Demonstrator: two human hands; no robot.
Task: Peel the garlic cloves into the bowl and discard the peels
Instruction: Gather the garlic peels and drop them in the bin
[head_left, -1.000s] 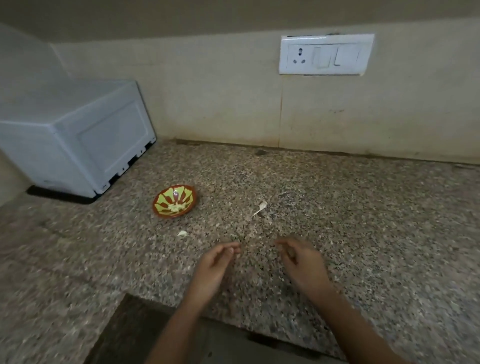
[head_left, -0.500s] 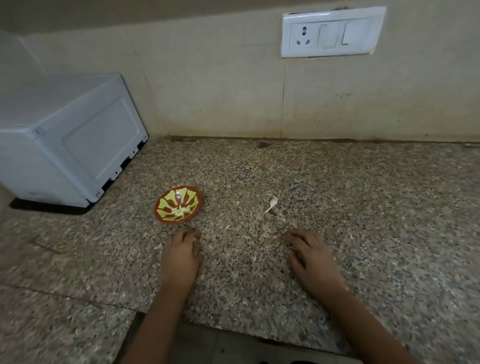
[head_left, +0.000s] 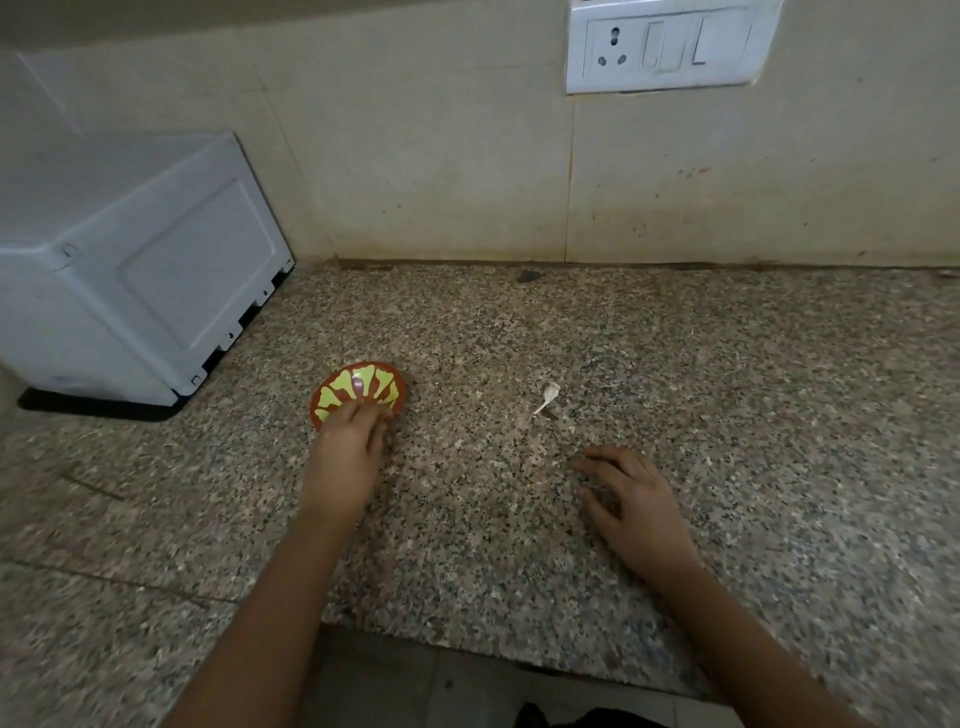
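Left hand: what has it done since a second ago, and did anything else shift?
The left hand moved forward-left to the bowl, fingers now over its near rim. The white bit that lay near the bowl is out of sight; whether held I cannot tell. The right hand settled on the counter; the peel stayed put.

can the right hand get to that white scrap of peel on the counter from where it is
Probably yes. The right hand lies open on the counter and the white scrap sits just beyond its fingertips, only bare granite between. The left hand is off at the bowl.
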